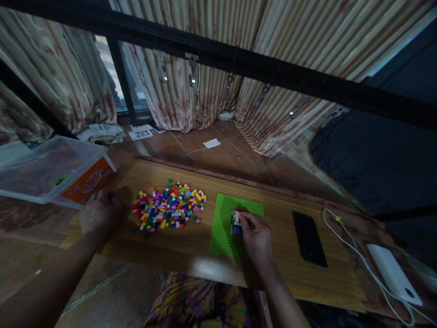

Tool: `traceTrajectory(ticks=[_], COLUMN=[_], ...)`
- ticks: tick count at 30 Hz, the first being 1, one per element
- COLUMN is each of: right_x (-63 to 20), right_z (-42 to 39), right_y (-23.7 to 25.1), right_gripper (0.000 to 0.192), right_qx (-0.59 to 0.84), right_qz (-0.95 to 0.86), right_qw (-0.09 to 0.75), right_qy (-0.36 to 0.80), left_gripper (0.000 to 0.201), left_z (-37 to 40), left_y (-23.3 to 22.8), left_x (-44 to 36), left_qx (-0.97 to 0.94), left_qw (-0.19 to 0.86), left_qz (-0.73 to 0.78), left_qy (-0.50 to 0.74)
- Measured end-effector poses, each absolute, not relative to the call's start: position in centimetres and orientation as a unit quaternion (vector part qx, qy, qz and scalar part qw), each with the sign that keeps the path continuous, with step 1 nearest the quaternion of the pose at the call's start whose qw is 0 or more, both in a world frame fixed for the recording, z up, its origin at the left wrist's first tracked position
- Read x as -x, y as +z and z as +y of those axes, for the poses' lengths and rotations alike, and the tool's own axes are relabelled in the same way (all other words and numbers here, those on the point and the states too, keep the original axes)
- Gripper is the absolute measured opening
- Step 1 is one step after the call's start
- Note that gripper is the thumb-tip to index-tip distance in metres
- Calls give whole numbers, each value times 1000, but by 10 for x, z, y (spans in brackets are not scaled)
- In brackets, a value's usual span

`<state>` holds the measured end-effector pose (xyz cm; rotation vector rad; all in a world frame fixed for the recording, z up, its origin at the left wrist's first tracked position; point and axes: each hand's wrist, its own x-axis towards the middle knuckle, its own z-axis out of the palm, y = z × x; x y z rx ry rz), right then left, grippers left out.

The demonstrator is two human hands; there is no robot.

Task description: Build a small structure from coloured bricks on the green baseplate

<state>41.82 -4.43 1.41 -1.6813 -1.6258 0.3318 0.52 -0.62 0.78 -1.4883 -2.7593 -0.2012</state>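
On a green studded baseplate (221, 223) stands a small build of toy bricks (236, 223) in white, blue, purple, red and yellow. My right hand (257, 234) reaches over the plate, thumb and forefinger pinched at the top of this build, on a small brick partly hidden by the fingertips. To the left, a wide spread of loose toy bricks (169, 207) in many colours lies on the wooden table (164, 255). My left hand (100, 212) rests with curled fingers at the table's left end, beside the loose bricks; nothing shows in it.
A clear plastic box (51, 168) with an orange label stands at the left, next to my left hand. Right of the baseplate lies a black phone (309, 238). Farther right are a white cable (358, 255) and a white power bank (394, 273). A dark metal rail (218, 57) crosses beyond the table.
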Motion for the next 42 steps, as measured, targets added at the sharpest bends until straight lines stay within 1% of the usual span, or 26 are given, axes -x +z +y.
traceTrajectory(ticks=[7, 13, 20, 24, 35, 39, 42], right_x=[-431, -440, -446, -445, -452, -453, -446], right_z=[-40, -33, -29, -26, -26, -29, -36], right_y=[16, 17, 16, 19, 18, 20, 22], right_gripper=[27, 29, 30, 29, 29, 30, 28], right_qx=[667, 626, 620, 622, 621, 629, 633], right_qz=[-614, -686, -708, -709, -697, -670, -657], right_qw=[401, 353, 317, 311, 326, 361, 385], right_qy=[132, 116, 114, 118, 148, 158, 142], left_gripper=[37, 38, 38, 38, 38, 37, 37], left_z=[-6, -6, -6, -6, -5, -5, -6], left_y=[7, 8, 7, 3, 9, 7, 5], left_x=[-5, -6, -7, -2, -7, -5, -5], left_qx=[472, 477, 467, 481, 472, 468, 473], left_qw=[6, 8, 15, 18, 3, 2, 10], left_qz=[-879, -877, -882, -875, -880, -882, -879], left_qy=[-65, -65, -63, -61, -52, -58, -64])
